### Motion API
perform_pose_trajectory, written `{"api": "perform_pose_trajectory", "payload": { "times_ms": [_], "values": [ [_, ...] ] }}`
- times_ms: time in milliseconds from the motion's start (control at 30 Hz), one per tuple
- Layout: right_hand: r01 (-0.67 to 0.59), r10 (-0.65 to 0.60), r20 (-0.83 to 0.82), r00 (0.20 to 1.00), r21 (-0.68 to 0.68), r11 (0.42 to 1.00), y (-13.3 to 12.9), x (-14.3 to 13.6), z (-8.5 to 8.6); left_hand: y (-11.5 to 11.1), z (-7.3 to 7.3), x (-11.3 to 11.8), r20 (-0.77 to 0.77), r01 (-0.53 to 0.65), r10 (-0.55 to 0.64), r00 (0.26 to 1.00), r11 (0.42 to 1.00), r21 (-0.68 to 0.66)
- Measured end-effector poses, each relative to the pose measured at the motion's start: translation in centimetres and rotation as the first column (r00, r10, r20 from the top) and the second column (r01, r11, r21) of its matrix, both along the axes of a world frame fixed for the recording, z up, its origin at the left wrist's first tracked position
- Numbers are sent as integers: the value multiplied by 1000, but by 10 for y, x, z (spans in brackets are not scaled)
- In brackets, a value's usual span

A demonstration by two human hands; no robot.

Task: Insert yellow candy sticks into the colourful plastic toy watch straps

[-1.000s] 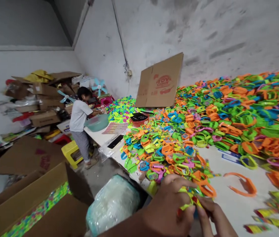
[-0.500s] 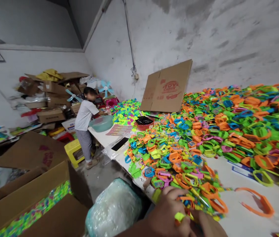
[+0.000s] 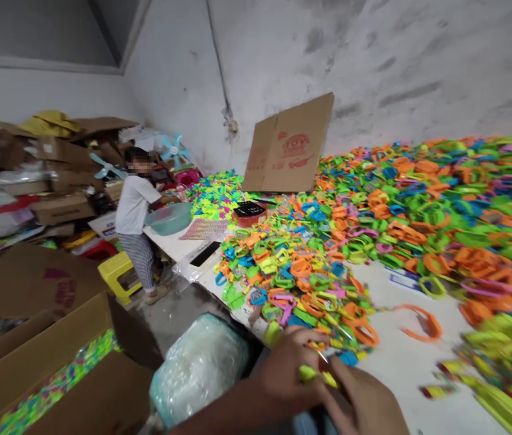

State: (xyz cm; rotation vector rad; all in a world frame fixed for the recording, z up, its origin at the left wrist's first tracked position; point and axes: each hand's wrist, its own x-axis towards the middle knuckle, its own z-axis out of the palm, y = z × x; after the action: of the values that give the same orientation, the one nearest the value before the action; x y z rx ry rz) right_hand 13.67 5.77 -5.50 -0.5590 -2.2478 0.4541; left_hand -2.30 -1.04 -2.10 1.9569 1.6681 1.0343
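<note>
Close to the table's front edge, my left hand (image 3: 287,370) is closed with its fingers curled round a small yellow-green plastic piece (image 3: 308,373). My right hand (image 3: 367,396) meets it from the right, thumb and fingers pinched at the same piece. A thin clear strip shows between the hands; most of what they hold is covered by fingers. Just beyond them spreads a heap of plastic toy watches (image 3: 301,269) in orange, green, blue, yellow and pink. A single orange watch (image 3: 428,326) lies apart on the white table (image 3: 401,374), right of the hands.
Yellow wrapped pieces (image 3: 491,368) lie at the right. A cardboard sheet (image 3: 287,148) leans at the back, near a red basin (image 3: 249,217). A plastic-wrapped bundle (image 3: 199,368) and an open carton (image 3: 70,338) stand left. A person (image 3: 136,211) stands beside a green basin (image 3: 169,219).
The view has turned to the right, bringing yellow wrapped pieces into sight. Both hands stay together at the yellow-green piece, with the right hand's fingers now slightly more spread from the left.
</note>
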Motion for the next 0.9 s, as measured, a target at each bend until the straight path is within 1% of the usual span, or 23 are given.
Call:
{"api": "perform_pose_trajectory", "payload": {
  "times_ms": [67, 133, 233, 333, 400, 467, 533, 600, 667, 700, 767, 800, 833, 867, 900],
  "values": [
    [34, -31, -42, 999, 59, 998, -4, -1, 9, -1, 13, 3, 29, -20, 20, 999, 1000, 5],
    [90, -84, -70, 994, 81, 993, -7, -5, 15, 3, 21, 4, 8, -38, 39, 999, 999, -26],
    [163, -161, -58, 985, 39, 986, -6, -10, 19, 10, 25, 4, -8, -57, 57, 998, 994, -96],
    [210, -210, 1, 978, -50, 976, -6, -8, 19, 16, 26, 5, -24, -39, 37, 999, 995, -97],
    [228, -224, 50, 973, -90, 969, -6, -3, 20, 17, 30, 9, -57, -12, 7, 998, 997, -81],
    [221, -214, 79, 974, -91, 971, -7, 1, 20, 19, 36, 13, -75, 6, -13, 997, 996, -87],
    [216, -209, 83, 974, -85, 973, -7, 3, 19, 21, 41, 16, -65, 20, -28, 997, 993, -114],
    [239, -232, 79, 970, -104, 965, -5, 3, 19, 24, 42, 16, -47, 34, -42, 998, 987, -155],
    [246, -236, 79, 968, -154, 957, -1, 3, 18, 26, 41, 13, -76, 37, -52, 996, 981, -190],
    [221, -212, 69, 975, -190, 957, 2, 5, 18, 28, 41, 10, -113, 32, -56, 992, 979, -199],
    [142, -150, -12, 989, -255, 957, 10, 13, 16, 33, 44, 1, -200, 1, -37, 979, 984, -178],
    [125, -149, -66, 987, -279, 952, 15, 20, 15, 38, 48, -5, -237, -26, -12, 971, 988, -153],
    [145, -185, -110, 977, -297, 944, 21, 28, 13, 43, 54, -12, -264, -52, 18, 964, 991, -122],
    [212, -262, -127, 957, -313, 926, 26, 38, 10, 50, 62, -19, -285, -82, 56, 957, 994, -79],
    [318, -369, -104, 924, -326, 890, 31, 48, 7, 59, 71, -27, -304, -114, 100, 947, 993, -26]
  ]
}}
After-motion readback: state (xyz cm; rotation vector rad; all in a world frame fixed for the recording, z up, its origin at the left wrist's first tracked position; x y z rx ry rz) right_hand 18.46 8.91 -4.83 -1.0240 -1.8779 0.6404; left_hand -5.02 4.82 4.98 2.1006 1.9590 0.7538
